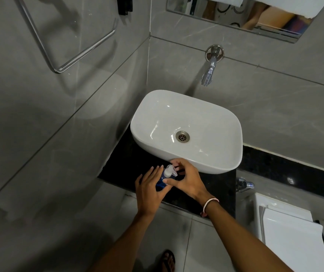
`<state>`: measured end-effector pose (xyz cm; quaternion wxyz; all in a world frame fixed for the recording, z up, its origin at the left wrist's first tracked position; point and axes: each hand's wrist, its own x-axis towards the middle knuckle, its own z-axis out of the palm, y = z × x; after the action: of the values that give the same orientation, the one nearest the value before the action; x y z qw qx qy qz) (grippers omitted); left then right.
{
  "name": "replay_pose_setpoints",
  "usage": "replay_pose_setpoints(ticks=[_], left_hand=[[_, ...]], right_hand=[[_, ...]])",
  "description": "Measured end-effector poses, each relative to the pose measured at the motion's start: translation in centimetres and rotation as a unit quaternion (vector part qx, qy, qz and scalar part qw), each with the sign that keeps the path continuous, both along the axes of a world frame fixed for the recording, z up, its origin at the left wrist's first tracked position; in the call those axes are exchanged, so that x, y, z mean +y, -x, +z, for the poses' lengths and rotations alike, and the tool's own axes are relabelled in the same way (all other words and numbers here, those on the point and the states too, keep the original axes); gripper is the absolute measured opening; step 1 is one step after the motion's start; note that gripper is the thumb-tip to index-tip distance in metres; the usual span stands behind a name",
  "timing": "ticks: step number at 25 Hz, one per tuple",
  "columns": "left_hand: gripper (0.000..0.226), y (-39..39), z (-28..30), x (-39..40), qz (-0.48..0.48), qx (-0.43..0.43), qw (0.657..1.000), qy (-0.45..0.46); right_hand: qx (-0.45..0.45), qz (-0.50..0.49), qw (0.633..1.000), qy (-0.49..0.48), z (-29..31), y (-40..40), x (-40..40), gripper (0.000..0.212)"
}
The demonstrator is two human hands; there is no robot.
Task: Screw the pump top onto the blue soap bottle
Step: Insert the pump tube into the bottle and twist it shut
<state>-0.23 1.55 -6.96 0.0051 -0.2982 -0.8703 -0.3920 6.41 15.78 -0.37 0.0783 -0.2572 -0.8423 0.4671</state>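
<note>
The blue soap bottle (161,182) stands on the black countertop (121,169) just in front of the white basin. A clear pump top (170,171) sits on the bottle's neck. My left hand (149,190) wraps the bottle's left side, fingers stretched along it. My right hand (186,178) curls around the pump top from the right, thumb pressed below it and fingers over its far side. Most of the bottle's body is hidden between the two hands.
A white basin (212,161) with a metal drain (182,137) fills the counter's middle, under a wall tap (209,72). A chrome towel rail (78,54) hangs on the left wall. A small valve (245,184) and white toilet lid (292,240) lie right.
</note>
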Motion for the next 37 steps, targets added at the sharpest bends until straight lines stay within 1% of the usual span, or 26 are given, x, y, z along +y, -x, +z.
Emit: replay_pose_setpoints(ticks=[1,2,3,4,5,7,8,9,10,11,12,14,15,16,17,18,20,22,23,25,26,29,31,33,36,37], left_hand=[[0.064,0.0,0.0,0.0,0.001,0.0,1.0,0.003],[0.065,0.0,0.0,0.0,0.003,-0.001,1.0,0.004],[0.065,0.0,0.0,0.0,0.003,-0.002,1.0,0.004],[0.066,0.0,0.0,0.0,0.0,-0.001,1.0,0.006],[0.066,0.0,-0.1,0.0,-0.004,0.002,1.0,0.009],[0.066,0.1,-0.3,0.0,-0.012,0.008,1.0,0.016],[0.067,0.1,-0.3,0.1,-0.015,0.006,1.0,0.015],[0.069,0.1,-0.4,0.1,-0.017,0.001,1.0,0.011],[0.069,0.1,-0.5,0.1,-0.018,-0.002,1.0,0.006],[0.069,0.2,-0.5,0.1,-0.019,-0.003,1.0,0.002],[0.069,0.2,-0.6,0.1,-0.02,-0.002,1.0,0.0],[0.067,0.3,-0.7,0.1,-0.025,-0.001,1.0,0.003],[0.067,0.4,-0.7,0.1,-0.025,0.001,1.0,0.004],[0.068,0.4,-0.6,0.1,-0.023,0.001,1.0,0.003],[0.069,0.3,-0.6,0.1,-0.02,0.001,1.0,-0.002],[0.07,0.3,-0.6,0.1,-0.019,0.003,1.0,-0.008],[0.07,0.3,-0.6,0.1,-0.02,0.011,1.0,-0.013],[0.071,0.3,-0.6,0.1,-0.02,0.012,1.0,-0.009],[0.071,0.3,-0.6,0.1,-0.018,0.007,1.0,-0.011],[0.07,0.3,-0.7,0.1,-0.014,-0.001,1.0,-0.018],[0.069,0.3,-0.6,0.1,-0.015,-0.002,1.0,-0.018],[0.07,0.3,-0.7,0.2,-0.018,-0.002,1.0,-0.013],[0.07,0.3,-0.6,0.2,-0.015,-0.003,1.0,-0.015],[0.07,0.3,-0.8,0.1,-0.016,0.0,1.0,-0.016],[0.07,0.3,-0.9,0.1,-0.02,0.004,1.0,-0.009],[0.07,0.3,-0.9,0.1,-0.019,0.004,1.0,-0.008]], right_hand=[[-0.002,0.017,1.0,-0.006,-0.1,0.0,0.0,0.053],[-0.004,0.024,1.0,-0.017,-0.2,0.0,0.1,0.047],[-0.005,0.019,0.999,-0.03,-0.3,0.1,0.1,0.039],[-0.006,0.007,0.999,-0.042,-0.3,0.2,0.1,0.037],[-0.007,0.003,0.999,-0.043,-0.2,0.2,0.1,0.04],[-0.007,0.035,0.999,-0.037,-0.2,0.2,0.1,0.05],[-0.006,0.054,0.998,-0.04,-0.3,0.3,0.1,0.048],[-0.006,0.059,0.997,-0.044,-0.4,0.4,0.1,0.042],[-0.005,0.048,0.998,-0.046,-0.4,0.5,0.2,0.036],[-0.003,0.031,0.998,-0.048,-0.3,0.7,0.2,0.036],[-0.003,0.021,0.999,-0.048,-0.2,0.8,0.2,0.041],[-0.007,0.045,0.998,-0.051,0.0,0.9,0.3,0.053],[-0.011,0.065,0.996,-0.055,0.0,0.9,0.5,0.052],[-0.012,0.073,0.996,-0.057,-0.1,1.0,0.7,0.044],[-0.009,0.067,0.996,-0.057,-0.2,1.1,0.8,0.036],[-0.005,0.049,0.997,-0.057,-0.1,1.1,0.9,0.034],[-0.002,0.033,0.998,-0.053,0.0,0.9,0.7,0.042],[-0.002,0.061,0.997,-0.057,-0.2,0.8,0.5,0.045],[-0.002,0.064,0.996,-0.063,-0.2,0.7,0.5,0.041],[0.01,0.039,0.997,-0.06,-0.3,0.6,0.8,0.032],[0.015,0.033,0.998,-0.055,-0.3,0.6,0.9,0.033],[0.006,0.058,0.998,-0.038,-0.3,0.5,0.8,0.045],[0.007,0.045,0.998,-0.037,-0.7,0.7,0.8,0.039],[0.017,0.01,0.999,-0.035,-0.9,0.7,0.6,0.041],[0.022,0.034,0.999,-0.018,-1.1,0.5,0.5,0.05],[0.023,0.036,0.999,-0.012,-1.2,0.5,0.4,0.047]])
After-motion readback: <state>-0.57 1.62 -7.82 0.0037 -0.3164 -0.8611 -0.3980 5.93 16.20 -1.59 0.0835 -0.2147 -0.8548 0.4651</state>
